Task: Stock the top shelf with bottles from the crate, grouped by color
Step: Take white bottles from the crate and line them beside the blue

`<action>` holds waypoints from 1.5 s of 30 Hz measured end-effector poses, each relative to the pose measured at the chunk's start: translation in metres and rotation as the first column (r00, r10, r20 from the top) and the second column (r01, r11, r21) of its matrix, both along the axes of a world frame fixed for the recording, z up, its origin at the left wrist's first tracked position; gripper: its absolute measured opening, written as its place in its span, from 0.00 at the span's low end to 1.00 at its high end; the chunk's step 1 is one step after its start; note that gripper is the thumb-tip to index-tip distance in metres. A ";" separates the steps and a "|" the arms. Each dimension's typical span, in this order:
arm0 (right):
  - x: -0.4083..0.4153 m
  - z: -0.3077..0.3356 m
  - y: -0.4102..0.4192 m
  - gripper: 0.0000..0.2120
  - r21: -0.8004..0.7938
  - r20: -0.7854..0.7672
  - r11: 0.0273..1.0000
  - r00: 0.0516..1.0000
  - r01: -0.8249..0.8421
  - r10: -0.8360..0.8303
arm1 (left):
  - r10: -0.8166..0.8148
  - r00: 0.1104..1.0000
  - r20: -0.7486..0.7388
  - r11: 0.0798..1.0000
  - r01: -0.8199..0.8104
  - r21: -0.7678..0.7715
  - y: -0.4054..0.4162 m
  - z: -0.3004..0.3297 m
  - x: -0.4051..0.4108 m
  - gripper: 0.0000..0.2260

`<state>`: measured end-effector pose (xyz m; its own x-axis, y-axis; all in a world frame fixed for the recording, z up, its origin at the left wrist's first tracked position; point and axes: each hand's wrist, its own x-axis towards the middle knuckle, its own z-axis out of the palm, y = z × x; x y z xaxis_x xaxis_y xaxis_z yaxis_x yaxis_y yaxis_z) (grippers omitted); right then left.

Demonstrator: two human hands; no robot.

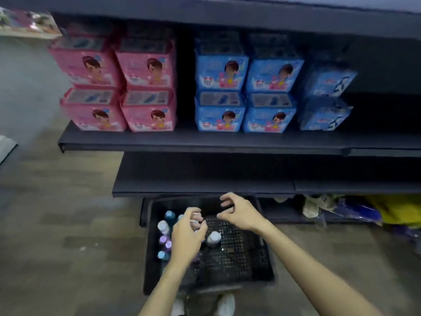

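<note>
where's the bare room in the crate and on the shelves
Crate: bare mesh on the right side; bottles crowd the left wall under the left hand. The dark shelf just above the crate looks bare. On the boxed shelf, a gap separates pink boxes and blue boxes.

Both hands (237, 214) over the bottle crate (262, 258)

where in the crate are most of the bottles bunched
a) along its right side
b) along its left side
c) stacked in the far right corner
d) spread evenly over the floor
b: the bottles stand along the left side of the crate, with one white-capped bottle nearer the middle and bare mesh floor to the right.
</note>
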<state>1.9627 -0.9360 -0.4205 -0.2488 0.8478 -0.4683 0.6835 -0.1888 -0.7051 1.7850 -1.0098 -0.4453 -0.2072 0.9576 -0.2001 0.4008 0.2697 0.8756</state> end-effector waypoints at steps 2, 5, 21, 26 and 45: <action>-0.003 -0.047 -0.010 0.25 -0.078 0.026 0.997 1.000 0.004 -0.002 | 0.027 1.000 0.008 0.997 -0.027 -0.073 -0.020 -0.035 -0.002 0.12; -0.005 -0.117 -0.020 0.25 -0.176 0.067 0.984 0.998 0.020 -0.008 | 0.075 0.997 0.003 0.984 -0.073 -0.165 -0.041 -0.086 -0.002 0.15; 0.001 -0.370 -0.029 0.27 -0.030 0.218 0.999 0.975 -0.033 0.039 | -0.256 0.881 -0.398 0.965 0.207 -0.164 0.009 -0.318 -0.021 0.32; 0.003 -0.390 -0.021 0.18 0.066 0.195 0.997 0.980 -0.049 0.035 | -0.444 0.663 -0.603 0.888 0.417 -0.196 0.028 -0.346 -0.017 0.29; 0.035 -0.334 0.005 0.24 0.134 0.025 0.986 0.994 0.102 -0.106 | -0.553 0.773 -0.310 0.831 0.489 -0.263 0.069 -0.277 -0.007 0.18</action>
<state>1.9973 -0.9308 -0.7543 -0.1425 0.9232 -0.3568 0.6879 -0.1668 -0.7064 1.7785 -0.9407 -0.7222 0.2276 0.9004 -0.3707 0.7949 0.0482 0.6049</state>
